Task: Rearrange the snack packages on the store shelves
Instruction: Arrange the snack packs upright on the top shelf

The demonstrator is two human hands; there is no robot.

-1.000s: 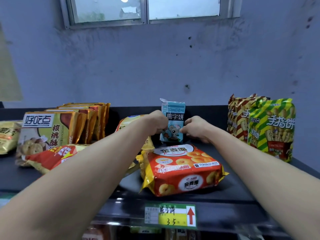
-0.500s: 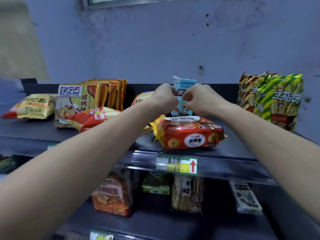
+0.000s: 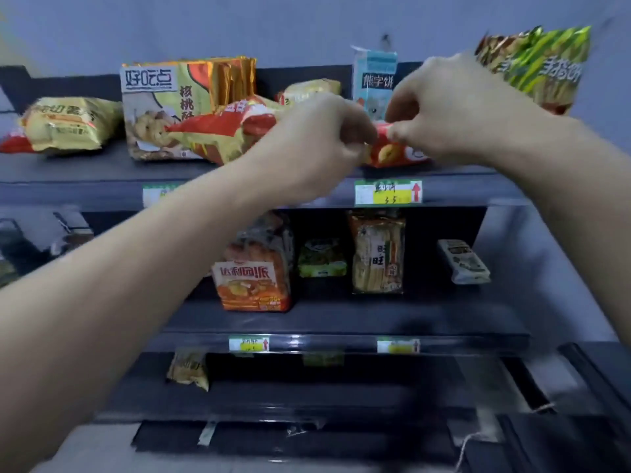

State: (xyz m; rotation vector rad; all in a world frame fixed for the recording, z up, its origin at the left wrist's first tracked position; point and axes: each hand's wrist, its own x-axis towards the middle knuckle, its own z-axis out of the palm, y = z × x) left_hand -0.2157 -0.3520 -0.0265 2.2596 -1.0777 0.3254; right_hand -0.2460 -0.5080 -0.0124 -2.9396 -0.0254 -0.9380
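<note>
Gripping the red pack at 1 o'clock on the top shelf, left hand and right hand pinch its ends with curled fingers. A blue pack stands upright just behind. The tilted bag at 10 o'clock probably still needs straightening.

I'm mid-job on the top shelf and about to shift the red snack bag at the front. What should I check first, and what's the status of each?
1. Right hand on the red snack bag: ok, fingertips pinch its top edge.
2. Left hand grip on the bag: cannot tell, its curled fingers hide the contact.
3. Blue bear-biscuit pack behind the bag: ok, standing upright.
4. Green striped bags clear of the right hand: cannot tell, blurred and close behind it.
5. Orange-yellow bag tidy: not ok, it lies askew against the walnut-cookie packs.
</note>
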